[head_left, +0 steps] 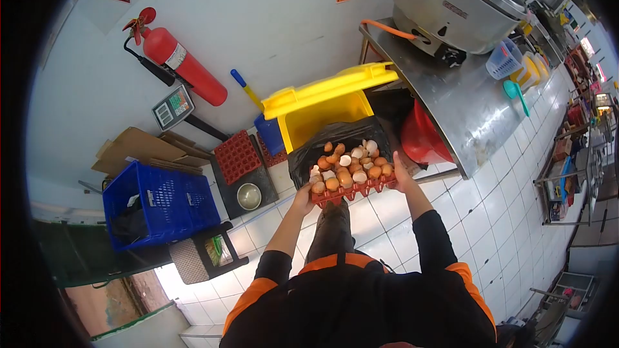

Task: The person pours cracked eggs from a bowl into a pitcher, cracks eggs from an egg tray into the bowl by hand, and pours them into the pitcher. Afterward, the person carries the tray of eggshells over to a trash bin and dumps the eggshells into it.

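Between my two hands is a red egg tray heaped with cracked brown eggshells, some showing their white insides. My left hand grips the tray's left end, and my right hand grips its right end. The tray is at the front edge of a yellow bin lined with a black bag. The bin's yellow lid stands raised at the back. Whether the tray touches the bag's rim I cannot tell.
Left of the bin, a red egg tray and a metal bowl rest on a platform scale. Farther left stands a blue crate. A steel table with a large cooker stands right; a fire extinguisher hangs on the wall.
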Action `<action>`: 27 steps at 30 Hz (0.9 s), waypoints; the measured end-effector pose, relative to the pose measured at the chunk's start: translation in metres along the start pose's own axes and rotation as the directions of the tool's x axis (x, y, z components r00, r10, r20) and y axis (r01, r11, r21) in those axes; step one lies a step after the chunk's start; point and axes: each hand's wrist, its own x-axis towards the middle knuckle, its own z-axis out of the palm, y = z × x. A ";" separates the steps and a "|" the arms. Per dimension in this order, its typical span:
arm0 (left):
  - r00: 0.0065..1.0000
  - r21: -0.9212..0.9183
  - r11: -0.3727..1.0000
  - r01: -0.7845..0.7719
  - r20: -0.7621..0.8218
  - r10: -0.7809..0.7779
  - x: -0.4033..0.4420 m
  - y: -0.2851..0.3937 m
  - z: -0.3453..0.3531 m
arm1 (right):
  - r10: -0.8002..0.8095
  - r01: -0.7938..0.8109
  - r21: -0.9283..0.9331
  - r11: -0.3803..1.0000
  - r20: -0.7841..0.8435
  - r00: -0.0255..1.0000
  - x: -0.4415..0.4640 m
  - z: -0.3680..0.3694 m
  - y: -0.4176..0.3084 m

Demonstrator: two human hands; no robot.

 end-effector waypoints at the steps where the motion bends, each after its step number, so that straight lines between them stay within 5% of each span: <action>1: 0.999 0.019 1.000 0.014 -0.034 -0.013 0.005 0.004 0.002 | 0.038 -0.037 0.003 0.999 -0.050 0.998 0.011 0.003 -0.010; 4: 0.984 -0.074 0.996 0.052 -0.167 -0.064 0.038 0.010 0.001 | 0.083 -0.095 -0.073 0.993 -0.161 0.984 0.035 0.013 -0.039; 9: 0.988 -0.098 0.995 0.023 -0.152 -0.038 0.084 0.027 0.002 | -0.021 -0.079 -0.171 0.982 -0.514 0.858 0.065 0.039 -0.067; 11: 0.982 -0.140 0.990 0.023 -0.181 -0.048 0.087 0.017 -0.007 | 0.004 -0.152 -0.230 0.961 -0.538 0.843 0.072 0.037 -0.071; 13: 0.920 -0.152 0.986 0.073 -0.371 -0.126 0.098 0.008 -0.013 | 0.114 -0.265 -0.357 0.896 -0.392 0.913 0.121 -0.013 -0.048; 15: 0.826 -0.221 0.967 0.127 -0.516 -0.227 0.092 0.028 0.013 | -0.101 -0.181 -0.460 0.869 -0.523 0.846 0.168 -0.031 -0.047; 17: 0.809 -0.310 0.933 0.186 -0.490 -0.324 0.092 0.012 0.004 | 0.108 -0.308 -0.404 0.861 -0.447 0.888 0.124 -0.010 -0.078; 19: 0.764 -0.385 0.890 0.243 -0.489 -0.420 0.109 0.013 -0.002 | 0.114 -0.245 -0.391 0.887 -0.329 0.937 0.124 -0.010 -0.080; 20: 0.807 -0.286 0.945 0.161 -0.514 -0.293 0.107 0.011 0.001 | 0.078 -0.199 -0.371 0.907 -0.316 0.946 0.124 -0.007 -0.096; 25: 0.911 -0.081 0.974 0.210 -0.345 -0.225 0.054 0.041 0.041 | 0.050 -0.122 -0.231 0.965 -0.294 0.955 0.041 0.007 -0.074; 27: 0.950 0.035 0.980 0.196 -0.253 -0.181 0.027 0.054 0.055 | -0.123 0.040 -0.261 0.964 -0.310 0.943 0.025 0.015 -0.066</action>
